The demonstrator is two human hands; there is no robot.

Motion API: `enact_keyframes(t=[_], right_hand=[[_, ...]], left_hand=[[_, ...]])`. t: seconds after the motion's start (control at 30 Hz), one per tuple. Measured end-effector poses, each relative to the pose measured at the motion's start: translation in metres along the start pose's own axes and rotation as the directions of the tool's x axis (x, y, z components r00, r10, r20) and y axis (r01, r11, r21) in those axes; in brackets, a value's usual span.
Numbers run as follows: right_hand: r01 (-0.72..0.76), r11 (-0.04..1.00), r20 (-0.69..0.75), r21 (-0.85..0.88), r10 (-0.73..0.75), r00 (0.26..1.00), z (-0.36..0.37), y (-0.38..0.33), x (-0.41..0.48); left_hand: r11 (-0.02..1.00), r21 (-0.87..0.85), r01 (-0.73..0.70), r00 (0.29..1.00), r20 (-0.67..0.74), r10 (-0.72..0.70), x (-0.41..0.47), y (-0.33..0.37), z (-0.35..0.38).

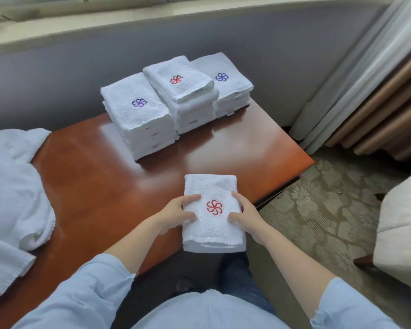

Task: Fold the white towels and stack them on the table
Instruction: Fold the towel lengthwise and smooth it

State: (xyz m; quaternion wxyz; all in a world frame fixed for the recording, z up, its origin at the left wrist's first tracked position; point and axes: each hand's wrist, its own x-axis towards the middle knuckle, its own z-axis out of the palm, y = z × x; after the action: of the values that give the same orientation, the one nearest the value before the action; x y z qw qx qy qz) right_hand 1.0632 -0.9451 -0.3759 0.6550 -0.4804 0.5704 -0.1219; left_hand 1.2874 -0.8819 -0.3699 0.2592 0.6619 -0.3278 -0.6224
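Table (93, 186), glossy red-brown wood, work surface for everything. At its left end, loose heap of unfolded white towels (12, 186), spilling over the edge, probably parked there as supply not yet folded. Along the far side, three stacks of folded towels, touching side by side: left stack (138, 119) topped with a purple emblem, middle stack (185, 96) with a red one and its top towel slightly askew, right stack (226, 84) with a blue one. Likely set far back to keep the near area free for folding. At the near edge, folded towel (211, 226), compact rectangle, partly overhanging toward the lap; resting or lifted, cannot tell. Clamped from both sides: left hand (176, 214) on its left edge, right hand (244, 217) on its right edge, both pinching around the sides, presumably to stop the layers slipping ahead of a carry to a stack. Looks thick, soft terry, several layers showing at the near end. Red pinwheel emblem (214, 207) face-up between the hands, same colour as on middle stack. Ribbed hem band (214, 241) across the near end.
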Motion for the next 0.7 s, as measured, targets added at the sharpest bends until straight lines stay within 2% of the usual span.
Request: enact_keyframes(t=[0.27, 0.53, 0.7], right_hand=[[0.194, 0.981, -0.112, -0.026, -0.196, 0.974, -0.030, -0.042, 0.014], [0.358, 0.933, -0.091, -0.035, -0.360, 0.929, -0.099, -0.123, 0.072], [0.446, 0.894, -0.014, -0.042, -0.447, 0.894, -0.151, -0.198, 0.123]], left_hand=[[0.975, 0.086, -0.204, 0.976, -0.061, 0.209, 0.023, 0.050, 0.009], [0.915, 0.181, -0.360, 0.902, -0.184, 0.391, 0.071, 0.148, 0.017], [0.884, 0.207, -0.418, 0.833, -0.302, 0.464, 0.108, 0.225, 0.017]])
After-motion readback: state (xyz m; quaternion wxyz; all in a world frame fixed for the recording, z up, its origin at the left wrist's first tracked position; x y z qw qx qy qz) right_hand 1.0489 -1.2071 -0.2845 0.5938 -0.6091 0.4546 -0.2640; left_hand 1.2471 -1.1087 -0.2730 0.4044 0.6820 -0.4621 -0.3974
